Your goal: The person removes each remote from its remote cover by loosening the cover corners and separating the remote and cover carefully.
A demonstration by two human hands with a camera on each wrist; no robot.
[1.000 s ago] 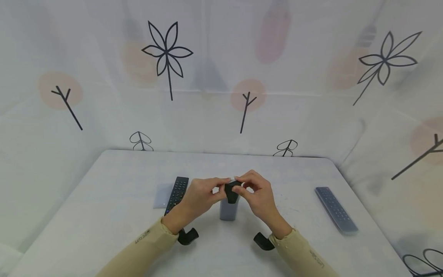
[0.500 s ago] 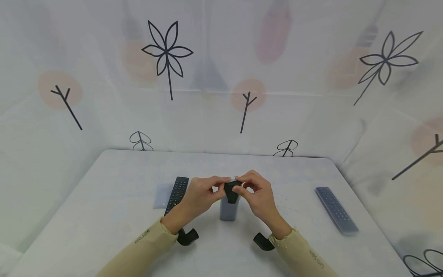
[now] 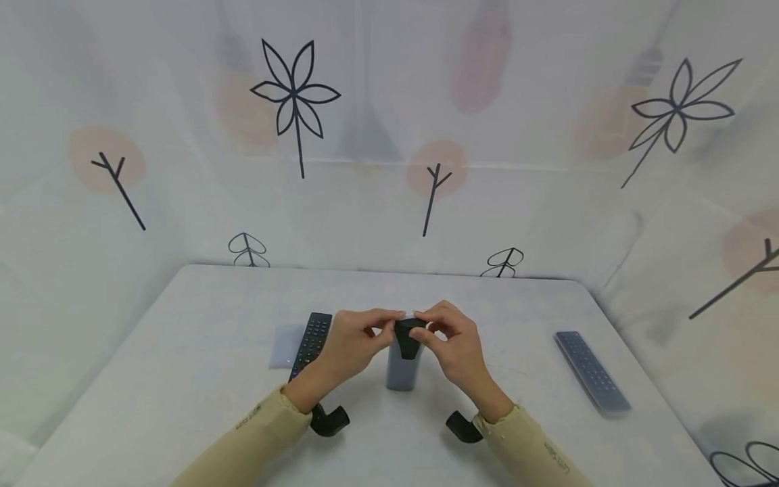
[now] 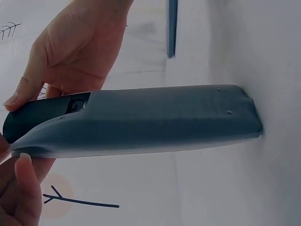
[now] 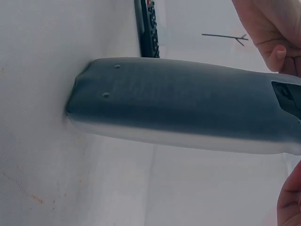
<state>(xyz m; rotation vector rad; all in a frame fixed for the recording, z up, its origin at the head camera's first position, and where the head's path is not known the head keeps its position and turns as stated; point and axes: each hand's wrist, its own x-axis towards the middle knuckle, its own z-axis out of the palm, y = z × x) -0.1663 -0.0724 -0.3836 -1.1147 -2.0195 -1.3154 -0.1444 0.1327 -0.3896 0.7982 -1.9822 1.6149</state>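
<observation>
Small print on both sleeves (image 3: pixel 254 418) seems unreadable.

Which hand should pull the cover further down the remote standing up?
Probably the right hand: its fingers pinch the black top of the remote by the cover's rim. The left hand pinches the other side, so it's close.

Three remotes: one sleeved upright (image 3: pixel 403 365), one black (image 3: pixel 312 341), one sleeved flat (image 3: pixel 590 370); two hands (image 3: pixel 402 341).

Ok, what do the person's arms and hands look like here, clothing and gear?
Both arms wear long beige sleeves, left sleeve, right sleeve, each with small dark lettering near the cuff. The left hand and right hand are bare, with no gloves. A black camera mount sits under each wrist.
</observation>
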